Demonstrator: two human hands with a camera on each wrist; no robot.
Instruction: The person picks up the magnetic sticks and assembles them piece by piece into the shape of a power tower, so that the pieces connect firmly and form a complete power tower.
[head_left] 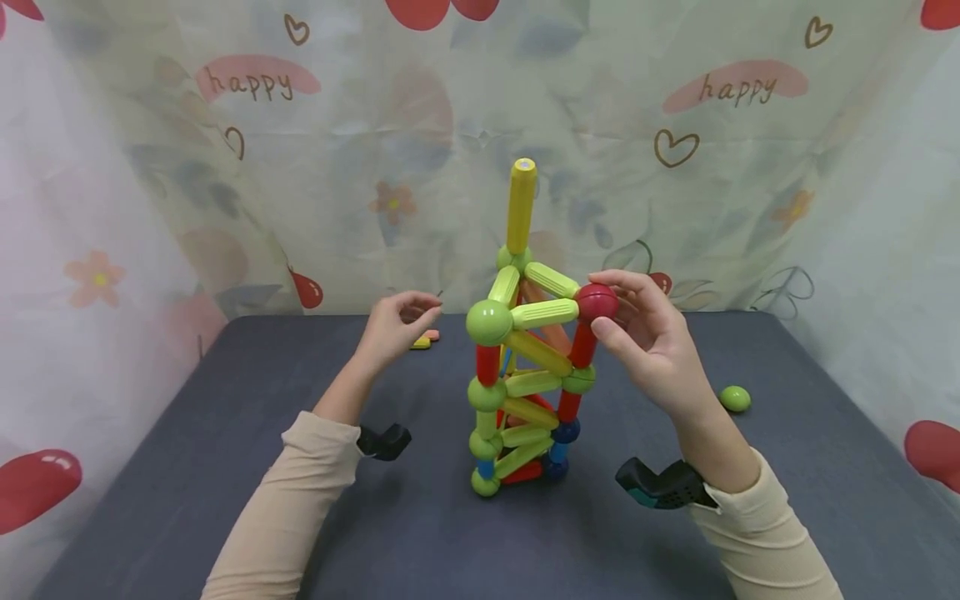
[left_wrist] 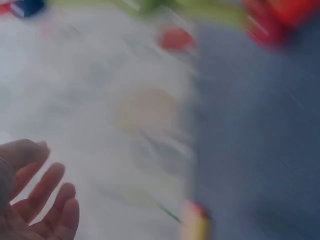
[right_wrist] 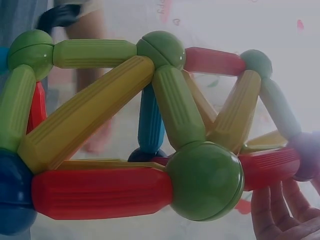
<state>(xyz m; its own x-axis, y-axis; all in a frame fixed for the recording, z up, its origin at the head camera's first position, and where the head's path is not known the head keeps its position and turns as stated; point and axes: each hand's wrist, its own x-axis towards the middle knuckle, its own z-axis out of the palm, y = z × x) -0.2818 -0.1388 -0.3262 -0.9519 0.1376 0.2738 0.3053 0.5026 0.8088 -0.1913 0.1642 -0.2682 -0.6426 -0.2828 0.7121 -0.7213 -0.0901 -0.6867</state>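
Note:
A tall tower of magnetic rods and balls [head_left: 532, 383] stands upright on the dark table. One yellow rod [head_left: 521, 206] points straight up from the green ball [head_left: 514, 257] at its peak. My right hand [head_left: 660, 342] holds the red ball [head_left: 597, 301] at the tower's upper right corner, index finger on top and thumb low on its side. In the right wrist view, the fingers [right_wrist: 280, 205] reach that end of the frame past a red rod [right_wrist: 270, 167]. Left of the tower, my left hand [head_left: 397, 325] hovers with loosely bent fingers and holds nothing.
Behind the left hand lie a yellow piece [head_left: 420, 342] and a pink one at the table's far side. A loose green ball [head_left: 735, 398] rests right of the right forearm. A printed curtain [head_left: 480, 100] hangs behind the table [head_left: 247, 467].

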